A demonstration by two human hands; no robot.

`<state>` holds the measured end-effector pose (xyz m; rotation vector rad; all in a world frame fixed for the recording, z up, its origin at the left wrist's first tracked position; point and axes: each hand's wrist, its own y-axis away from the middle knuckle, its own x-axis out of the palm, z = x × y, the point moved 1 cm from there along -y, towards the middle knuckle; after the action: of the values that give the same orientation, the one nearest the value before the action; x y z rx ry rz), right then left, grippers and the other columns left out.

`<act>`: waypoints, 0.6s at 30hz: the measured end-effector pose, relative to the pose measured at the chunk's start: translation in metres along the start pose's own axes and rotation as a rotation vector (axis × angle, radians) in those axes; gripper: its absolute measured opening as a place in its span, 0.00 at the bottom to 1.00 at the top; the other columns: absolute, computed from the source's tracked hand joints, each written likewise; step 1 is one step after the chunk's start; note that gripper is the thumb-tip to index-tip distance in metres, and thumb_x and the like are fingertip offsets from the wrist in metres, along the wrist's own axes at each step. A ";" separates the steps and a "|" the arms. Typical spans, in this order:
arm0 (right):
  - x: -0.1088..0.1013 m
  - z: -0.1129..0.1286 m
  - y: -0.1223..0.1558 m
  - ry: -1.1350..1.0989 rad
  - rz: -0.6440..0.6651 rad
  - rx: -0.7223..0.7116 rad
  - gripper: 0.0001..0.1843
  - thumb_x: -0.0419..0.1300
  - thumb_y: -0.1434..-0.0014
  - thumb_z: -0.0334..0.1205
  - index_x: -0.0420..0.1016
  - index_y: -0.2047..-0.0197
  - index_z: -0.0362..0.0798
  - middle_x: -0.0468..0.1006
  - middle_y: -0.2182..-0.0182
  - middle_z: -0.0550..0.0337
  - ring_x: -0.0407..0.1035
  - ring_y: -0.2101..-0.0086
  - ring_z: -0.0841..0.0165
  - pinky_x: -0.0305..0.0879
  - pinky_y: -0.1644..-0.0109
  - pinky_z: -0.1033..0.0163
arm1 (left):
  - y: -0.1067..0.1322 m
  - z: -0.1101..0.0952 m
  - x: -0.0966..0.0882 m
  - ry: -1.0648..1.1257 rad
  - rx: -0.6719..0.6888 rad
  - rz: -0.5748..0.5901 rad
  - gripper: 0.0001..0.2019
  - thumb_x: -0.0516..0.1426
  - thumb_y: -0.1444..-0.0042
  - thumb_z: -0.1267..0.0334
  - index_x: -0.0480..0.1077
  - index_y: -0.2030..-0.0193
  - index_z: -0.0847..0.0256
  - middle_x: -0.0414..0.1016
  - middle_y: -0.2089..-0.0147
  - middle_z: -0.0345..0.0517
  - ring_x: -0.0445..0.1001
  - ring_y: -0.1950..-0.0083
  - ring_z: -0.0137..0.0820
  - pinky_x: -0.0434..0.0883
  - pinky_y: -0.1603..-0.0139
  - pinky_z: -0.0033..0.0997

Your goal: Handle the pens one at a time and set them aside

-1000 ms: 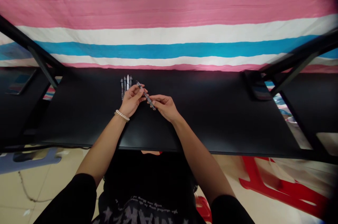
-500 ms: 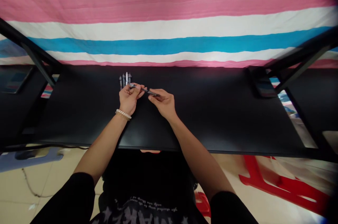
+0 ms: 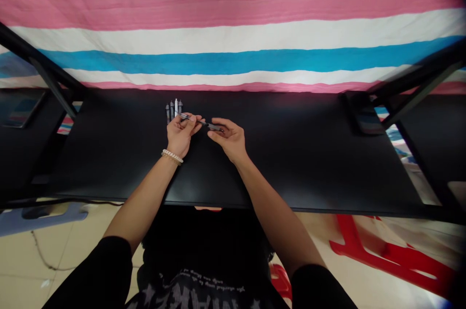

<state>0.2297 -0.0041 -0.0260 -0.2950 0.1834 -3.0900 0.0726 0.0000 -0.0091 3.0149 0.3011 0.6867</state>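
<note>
My left hand point(image 3: 179, 135) is closed on a slim dark pen point(image 3: 211, 126), pinching it between thumb and fingers. The pen lies slantwise above the black table, its clip end pointing to my right hand point(image 3: 231, 139). There my thumb and index finger are parted around that end; any contact with the other fingers is hidden. Just beyond my left hand several pens point(image 3: 172, 109) lie side by side on the table, a white pen point(image 3: 176, 106) among the darker ones. Their near ends are covered by my left hand.
The black table point(image 3: 298, 153) reaches a striped cloth point(image 3: 233, 37) hanging at the back. Dark slanted metal bars point(image 3: 54, 86) stand at both sides, one with a dark foot point(image 3: 360, 112) on the right. A red stool point(image 3: 386, 250) and a blue-grey stool point(image 3: 47, 219) are below the front edge.
My right index finger has lifted away from the thumb, widening the gap around the pen's clip end. Both hands have shifted slightly right; the left still grips the pen.
</note>
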 end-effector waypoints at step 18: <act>-0.003 0.003 0.000 -0.002 -0.107 -0.064 0.07 0.73 0.50 0.44 0.84 0.67 0.54 0.81 0.69 0.61 0.75 0.69 0.68 0.76 0.60 0.56 | -0.016 -0.010 -0.017 -0.023 0.101 -0.193 0.14 0.70 0.47 0.55 0.73 0.63 0.59 0.83 0.59 0.47 0.83 0.54 0.35 0.79 0.47 0.37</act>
<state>0.2331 -0.0041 -0.0239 -0.3207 0.2756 -3.1934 0.0499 0.0122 -0.0084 3.0291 0.6339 0.6375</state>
